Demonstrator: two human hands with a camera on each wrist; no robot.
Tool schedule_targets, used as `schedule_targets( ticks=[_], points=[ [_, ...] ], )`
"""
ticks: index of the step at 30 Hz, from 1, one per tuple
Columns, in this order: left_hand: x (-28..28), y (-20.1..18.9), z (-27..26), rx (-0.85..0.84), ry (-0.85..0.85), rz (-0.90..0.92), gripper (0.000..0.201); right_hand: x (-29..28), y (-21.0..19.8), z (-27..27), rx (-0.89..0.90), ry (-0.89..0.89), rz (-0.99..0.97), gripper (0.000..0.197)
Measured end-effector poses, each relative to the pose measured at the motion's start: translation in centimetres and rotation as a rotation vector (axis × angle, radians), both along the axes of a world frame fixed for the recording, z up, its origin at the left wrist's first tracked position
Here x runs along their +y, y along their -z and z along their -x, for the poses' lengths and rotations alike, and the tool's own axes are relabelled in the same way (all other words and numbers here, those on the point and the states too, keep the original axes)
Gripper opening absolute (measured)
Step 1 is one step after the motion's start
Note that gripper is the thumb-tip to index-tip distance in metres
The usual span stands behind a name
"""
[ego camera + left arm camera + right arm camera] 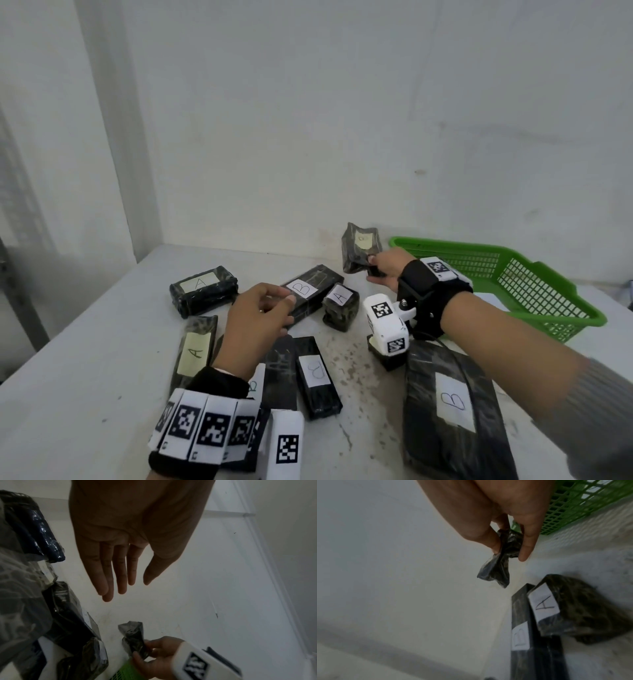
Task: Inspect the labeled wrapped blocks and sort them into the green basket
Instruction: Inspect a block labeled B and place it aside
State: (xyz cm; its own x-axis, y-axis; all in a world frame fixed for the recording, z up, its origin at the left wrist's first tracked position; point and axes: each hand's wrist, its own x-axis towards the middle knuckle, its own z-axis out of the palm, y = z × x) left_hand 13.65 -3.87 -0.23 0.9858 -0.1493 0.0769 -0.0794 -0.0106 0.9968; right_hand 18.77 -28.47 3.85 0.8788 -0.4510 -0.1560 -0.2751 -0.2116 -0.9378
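My right hand (385,270) pinches a small black wrapped block (360,247) by its lower end and holds it upright above the table, just left of the green basket (534,291). Its yellowish label faces me; the letter is too blurred to read. The right wrist view shows the same block (498,566) between thumb and fingers (527,545). My left hand (263,311) hovers open, fingers straight (111,572), over a long block labelled B (310,291). Beside it sits a small block labelled A (340,305).
Several more wrapped blocks lie on the white table: two marked A (203,289) (195,353) at left, a B (317,377) in front, a large B (452,411) under my right forearm. A wall stands close behind.
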Motion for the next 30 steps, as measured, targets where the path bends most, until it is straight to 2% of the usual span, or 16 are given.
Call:
schedule_targets(
  ticks=[2,5,9,13,16,20,24,26,28,30],
  points=[
    [-0.2,-0.1,0.5,0.015,0.01,0.011,0.002,0.8,-0.7,2.3,-0.072,0.018,-0.172,0.018],
    [-0.6,-0.1,1.4,0.049,0.009,0.072,0.008,2.2,-0.7,7.1,-0.138,-0.088,-0.279,0.018],
    [-1.5,0.0,2.7,0.07,-0.037,0.171,0.03,2.0,1.4,13.8,-0.227,-0.121,-0.413,0.024],
    [-1.8,0.1,3.6,0.105,-0.088,0.22,0.047,1.3,4.2,17.2,-0.292,-0.155,-0.514,0.029],
    [-2.3,-0.2,4.2,0.177,0.03,0.284,0.052,0.7,4.8,18.1,-0.323,-0.199,-0.562,0.033],
    [-3.4,-0.5,4.2,0.191,0.185,0.368,0.075,-0.4,4.1,18.3,-0.339,-0.322,-0.556,0.039],
    [-3.9,0.1,3.8,0.144,0.218,0.355,0.06,-1.1,3.9,18.1,-0.348,-0.365,-0.525,0.041],
    [-3.7,0.4,3.7,0.147,0.269,0.372,0.054,-1.5,4.4,17.9,-0.39,-0.313,-0.544,0.042],
    [-3.7,0.6,3.7,0.133,0.301,0.396,0.053,-1.7,4.9,17.8,-0.447,-0.252,-0.578,0.054],
    [-4.0,0.9,4.0,0.105,0.291,0.403,0.05,-1.4,5.2,18.0,-0.487,-0.19,-0.622,0.047]
  ],
)
